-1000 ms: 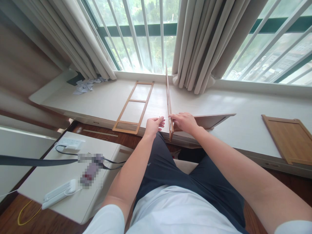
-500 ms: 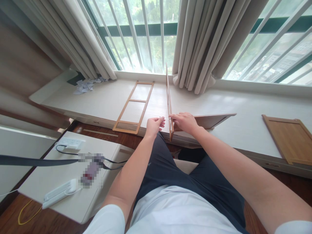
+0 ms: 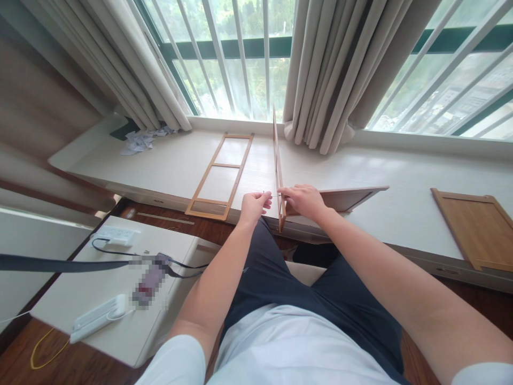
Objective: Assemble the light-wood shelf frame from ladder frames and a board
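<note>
My left hand [image 3: 255, 207] is closed in a pinch on a small, thin metal tool [image 3: 274, 195] that looks like a hex key. Its tip points right, at the edge of an upright wooden frame [image 3: 280, 208]. On the other side of that frame, my right hand [image 3: 305, 201] grips its near end, fingers wrapped at the joint. A wooden panel [image 3: 356, 198] stands at an angle to the frame, running off to the right and partly hidden by my right hand and forearm. Any screw at the joint is too small to make out.
Flat on the white windowsill counter [image 3: 401, 219] lies a slatted wooden frame [image 3: 235, 166] to the left and a wooden panel [image 3: 476, 227] to the right. Crumpled paper [image 3: 138, 143] is at the far left. A white side table [image 3: 160, 315] holds power strips [image 3: 98, 318] and cables.
Almost nothing differs. Both hands stay at the joint of the upright frame, and the thin tool keeps nearly the same position.
</note>
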Demonstrator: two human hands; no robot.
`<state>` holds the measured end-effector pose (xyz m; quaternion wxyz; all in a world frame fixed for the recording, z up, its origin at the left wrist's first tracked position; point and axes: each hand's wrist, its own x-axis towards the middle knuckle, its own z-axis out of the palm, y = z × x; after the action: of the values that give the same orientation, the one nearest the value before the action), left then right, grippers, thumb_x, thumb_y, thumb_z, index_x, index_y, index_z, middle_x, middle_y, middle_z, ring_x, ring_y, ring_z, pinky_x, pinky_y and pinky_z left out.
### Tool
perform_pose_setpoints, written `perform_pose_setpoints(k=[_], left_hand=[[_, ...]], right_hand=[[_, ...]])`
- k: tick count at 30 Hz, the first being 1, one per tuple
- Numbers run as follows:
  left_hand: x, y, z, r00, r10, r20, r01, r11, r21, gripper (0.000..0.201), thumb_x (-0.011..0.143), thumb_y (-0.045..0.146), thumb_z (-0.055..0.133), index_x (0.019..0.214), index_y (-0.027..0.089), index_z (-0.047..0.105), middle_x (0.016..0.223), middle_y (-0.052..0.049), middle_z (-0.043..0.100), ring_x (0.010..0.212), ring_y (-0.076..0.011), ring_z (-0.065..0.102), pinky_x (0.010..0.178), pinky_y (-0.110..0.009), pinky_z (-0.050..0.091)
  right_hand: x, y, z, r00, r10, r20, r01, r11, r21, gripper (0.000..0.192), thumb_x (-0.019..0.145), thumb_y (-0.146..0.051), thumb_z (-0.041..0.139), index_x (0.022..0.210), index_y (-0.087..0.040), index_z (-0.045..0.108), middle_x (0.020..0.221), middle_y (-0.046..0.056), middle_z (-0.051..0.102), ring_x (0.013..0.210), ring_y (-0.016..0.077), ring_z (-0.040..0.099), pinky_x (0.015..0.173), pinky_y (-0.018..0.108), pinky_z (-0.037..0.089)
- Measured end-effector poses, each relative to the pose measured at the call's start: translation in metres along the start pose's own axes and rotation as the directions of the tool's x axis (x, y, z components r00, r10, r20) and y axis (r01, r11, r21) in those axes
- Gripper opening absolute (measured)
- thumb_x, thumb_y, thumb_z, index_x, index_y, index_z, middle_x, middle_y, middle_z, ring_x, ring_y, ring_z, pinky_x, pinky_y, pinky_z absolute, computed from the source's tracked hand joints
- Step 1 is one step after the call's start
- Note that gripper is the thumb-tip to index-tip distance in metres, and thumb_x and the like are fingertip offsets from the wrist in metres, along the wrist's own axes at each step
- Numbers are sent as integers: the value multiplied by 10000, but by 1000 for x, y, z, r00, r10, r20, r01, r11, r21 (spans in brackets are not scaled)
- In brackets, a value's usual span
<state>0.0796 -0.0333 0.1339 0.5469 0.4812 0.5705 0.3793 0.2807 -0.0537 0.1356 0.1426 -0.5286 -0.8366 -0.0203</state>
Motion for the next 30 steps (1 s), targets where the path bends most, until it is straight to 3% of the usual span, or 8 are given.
perform_pose_setpoints(k=[10,19,24,30], left_hand=[[3,-28,-1,969,247,-13,-247,969,-21,289,779,412,728,878,148,790,757,-67,728,634,-137,627,467,-215,450],[13,-42,-7,890,456,-9,-453,886,98,251,816,420,731,945,223,818,826,-44,742,699,-151,628,516,-243,479],[12,-40,-10,864,504,5,-497,849,180,199,833,396,722,940,258,818,867,-40,755,746,-159,656,607,-265,505],[10,-37,-9,893,451,-1,-442,876,194,219,827,412,717,951,259,814,899,-43,760,786,-172,663,616,-266,506]], right_hand=[[0,2,4,1000,-1,-6,1,1000,5,320,981,-232,527,1266,-285,661,1022,46,774,914,225,636,763,316,361],[0,0,0,1000,7,13,-7,1000,-6,311,985,-241,527,1264,-284,657,1007,41,774,910,223,640,760,313,357],[0,-1,0,1000,6,9,-6,1000,-5,308,985,-241,528,1259,-285,661,1003,40,774,911,222,643,764,314,363],[0,-1,-1,1000,3,13,-3,1000,-2,320,982,-236,527,1270,-284,656,1000,43,775,913,219,638,758,313,368]])
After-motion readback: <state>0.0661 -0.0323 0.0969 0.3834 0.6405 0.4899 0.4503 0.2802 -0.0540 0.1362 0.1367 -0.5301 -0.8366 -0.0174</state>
